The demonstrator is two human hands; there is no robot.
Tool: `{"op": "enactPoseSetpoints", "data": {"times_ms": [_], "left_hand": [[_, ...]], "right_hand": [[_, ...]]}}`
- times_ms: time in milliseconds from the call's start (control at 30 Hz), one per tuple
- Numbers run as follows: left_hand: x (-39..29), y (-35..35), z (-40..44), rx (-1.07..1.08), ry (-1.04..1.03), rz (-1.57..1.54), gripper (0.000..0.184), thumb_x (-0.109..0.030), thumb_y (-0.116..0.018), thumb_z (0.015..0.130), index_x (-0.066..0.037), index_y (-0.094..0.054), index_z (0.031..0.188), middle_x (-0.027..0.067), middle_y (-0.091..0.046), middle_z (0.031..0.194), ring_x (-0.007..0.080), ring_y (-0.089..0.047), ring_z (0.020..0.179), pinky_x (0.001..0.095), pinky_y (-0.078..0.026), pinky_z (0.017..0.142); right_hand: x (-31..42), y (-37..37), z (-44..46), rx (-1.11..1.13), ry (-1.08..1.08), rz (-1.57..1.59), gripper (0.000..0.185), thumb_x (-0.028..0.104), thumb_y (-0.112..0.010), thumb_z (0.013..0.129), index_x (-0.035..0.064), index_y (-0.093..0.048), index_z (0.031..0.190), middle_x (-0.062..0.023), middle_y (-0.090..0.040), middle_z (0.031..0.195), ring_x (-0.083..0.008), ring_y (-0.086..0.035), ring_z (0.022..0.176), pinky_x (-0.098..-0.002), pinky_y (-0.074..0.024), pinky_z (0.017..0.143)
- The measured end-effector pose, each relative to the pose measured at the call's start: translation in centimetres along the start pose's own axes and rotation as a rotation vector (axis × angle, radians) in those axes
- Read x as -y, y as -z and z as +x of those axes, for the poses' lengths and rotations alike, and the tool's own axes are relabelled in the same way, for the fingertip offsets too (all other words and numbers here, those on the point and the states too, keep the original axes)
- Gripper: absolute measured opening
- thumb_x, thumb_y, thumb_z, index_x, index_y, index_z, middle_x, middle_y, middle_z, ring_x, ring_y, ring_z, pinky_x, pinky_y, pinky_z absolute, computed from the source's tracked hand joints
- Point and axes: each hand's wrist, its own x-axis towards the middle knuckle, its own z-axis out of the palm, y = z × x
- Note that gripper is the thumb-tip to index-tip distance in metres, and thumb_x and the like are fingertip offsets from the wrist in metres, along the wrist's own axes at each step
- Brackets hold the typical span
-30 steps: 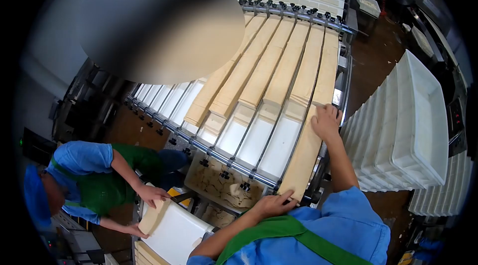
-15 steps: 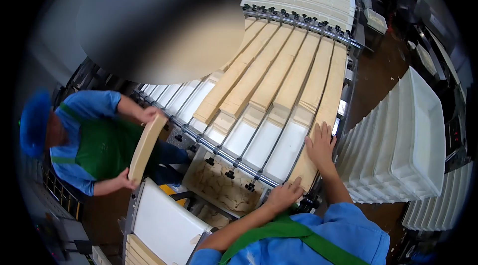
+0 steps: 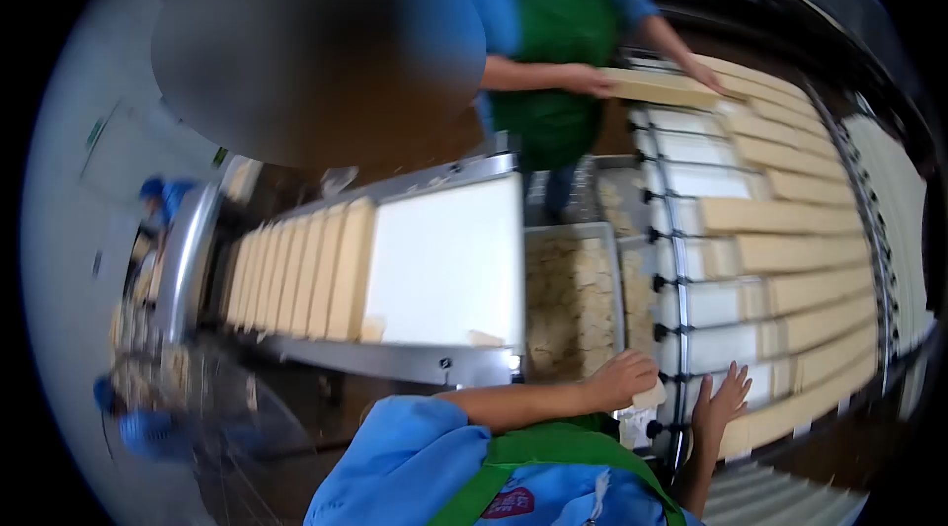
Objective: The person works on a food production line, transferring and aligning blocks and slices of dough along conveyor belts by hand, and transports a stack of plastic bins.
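Observation:
My left hand [image 3: 622,380] is closed round a small pale piece [image 3: 649,396], beside the front rail of the lane rack. My right hand [image 3: 723,400] has its fingers spread and is empty, at the near end of the rack by the lowest lane. Long pale dough-like slabs [image 3: 800,254] lie in the lanes, and white belt [image 3: 713,302] shows at their front ends. Below my left hand's level, part of the rail [image 3: 681,328] with black knobs runs between my hands.
Across from me, a co-worker in a green apron [image 3: 553,42] holds a long slab [image 3: 657,88] over the rack. A white conveyor [image 3: 444,264] with a row of slabs [image 3: 296,274] stands left. A bin of scraps [image 3: 617,299] lies between. More people [image 3: 153,427] are far left.
The view has swung left, bringing the conveyor into full sight. My hands have come off the near slab, and my left hand now holds a small piece. The co-worker's slab is now over the rack.

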Motion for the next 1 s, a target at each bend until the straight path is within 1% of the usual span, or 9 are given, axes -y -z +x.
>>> {"op": "enactPoseSetpoints", "data": {"times_ms": [67, 200, 300, 433, 567, 667, 767, 833, 1000], "left_hand": [[1.0, 2.2, -1.4, 0.053, 0.293, -0.002, 0.055, -0.011, -0.069, 0.067, -0.004, -0.046, 0.116, 0.0177, -0.043, 0.124, 0.0366, -0.041, 0.117, 0.0442, -0.034, 0.098], [3.2, 6.0, -5.6, -0.025, 0.545, 0.093, 0.068, -0.020, -0.070, 0.074, -0.003, -0.039, 0.132, 0.0224, -0.038, 0.132, 0.0401, -0.034, 0.126, 0.0456, -0.029, 0.106], [4.8, 10.6, -10.7, -0.241, 0.812, 0.037, 0.065, -0.021, -0.070, 0.074, -0.002, -0.041, 0.129, 0.0230, -0.041, 0.128, 0.0392, -0.036, 0.123, 0.0459, -0.030, 0.104], [7.7, 16.5, -21.5, -0.627, 1.141, 0.605, 0.062, -0.025, -0.073, 0.073, 0.000, -0.045, 0.123, 0.0225, -0.046, 0.122, 0.0399, -0.040, 0.115, 0.0484, -0.031, 0.101], [8.6, 22.1, -34.1, -0.830, 1.621, 1.034, 0.074, -0.031, -0.077, 0.071, 0.002, -0.041, 0.126, 0.0295, -0.042, 0.122, 0.0412, -0.038, 0.116, 0.0495, -0.030, 0.100], [7.2, 26.0, -37.7, -1.019, 1.849, 0.720, 0.082, -0.029, -0.080, 0.067, 0.004, -0.036, 0.128, 0.0292, -0.035, 0.128, 0.0444, -0.035, 0.118, 0.0500, -0.031, 0.100], [8.1, 27.6, -39.7, -0.952, 1.724, 0.447, 0.085, -0.022, -0.083, 0.063, 0.005, -0.034, 0.127, 0.0285, -0.035, 0.124, 0.0443, -0.038, 0.114, 0.0474, -0.035, 0.098], [8.4, 27.9, -38.6, -0.939, 1.656, 0.510, 0.083, -0.016, -0.084, 0.061, 0.005, -0.035, 0.124, 0.0274, -0.038, 0.115, 0.0450, -0.044, 0.106, 0.0466, -0.039, 0.093], [9.4, 28.3, -38.1, -0.824, 1.640, 0.513, 0.083, -0.026, -0.083, 0.063, 0.007, -0.034, 0.122, 0.0290, -0.041, 0.113, 0.0439, -0.048, 0.100, 0.0463, -0.043, 0.087]], "right_hand": [[2.6, -1.0, 0.9, 0.018, 0.127, -0.004, 0.062, 0.039, -0.049, 0.091, 0.0102, -0.031, 0.142, -0.0153, -0.018, 0.153, -0.0376, -0.009, 0.141, -0.0621, -0.0068, 0.107], [8.1, -3.0, 2.4, 0.002, 0.376, -0.009, 0.062, 0.039, -0.051, 0.089, 0.0100, -0.033, 0.141, -0.0154, -0.020, 0.152, -0.0379, -0.010, 0.140, -0.0621, -0.0082, 0.106], [13.5, -3.5, 1.9, 0.025, 0.542, -0.015, 0.062, 0.038, -0.053, 0.088, 0.0096, -0.035, 0.139, -0.0159, -0.021, 0.151, -0.0384, -0.012, 0.140, -0.0616, -0.0089, 0.106], [19.6, -6.6, 1.5, 0.104, 0.727, -0.024, 0.060, 0.035, -0.058, 0.084, 0.0088, -0.040, 0.136, -0.0171, -0.023, 0.149, -0.0386, -0.015, 0.138, -0.0598, -0.0103, 0.106], [26.3, -11.0, 0.0, 0.183, 0.857, 0.061, 0.056, 0.035, -0.060, 0.082, 0.0080, -0.048, 0.129, -0.0212, -0.027, 0.146, -0.0407, -0.019, 0.136, -0.0593, -0.0125, 0.105], [32.2, -13.9, -1.4, 0.231, 0.975, 0.091, 0.053, 0.037, -0.061, 0.081, 0.0069, -0.052, 0.125, -0.0232, -0.032, 0.143, -0.0422, -0.023, 0.133, -0.0589, -0.0148, 0.105], [38.9, -16.8, -3.6, 0.235, 1.045, 0.068, 0.052, 0.036, -0.062, 0.080, 0.0060, -0.055, 0.122, -0.0240, -0.034, 0.141, -0.0424, -0.026, 0.131, -0.0565, -0.0177, 0.104], [42.8, -19.4, -4.6, 0.235, 1.089, 0.093, 0.054, 0.035, -0.063, 0.080, 0.0054, -0.054, 0.123, -0.0249, -0.033, 0.142, -0.0425, -0.026, 0.132, -0.0541, -0.0195, 0.104], [54.2, -23.0, -8.7, 0.273, 1.089, 0.005, 0.065, 0.038, -0.061, 0.081, 0.0035, -0.044, 0.133, -0.0213, -0.033, 0.143, -0.0378, -0.024, 0.134, -0.0500, -0.0190, 0.106]]}}
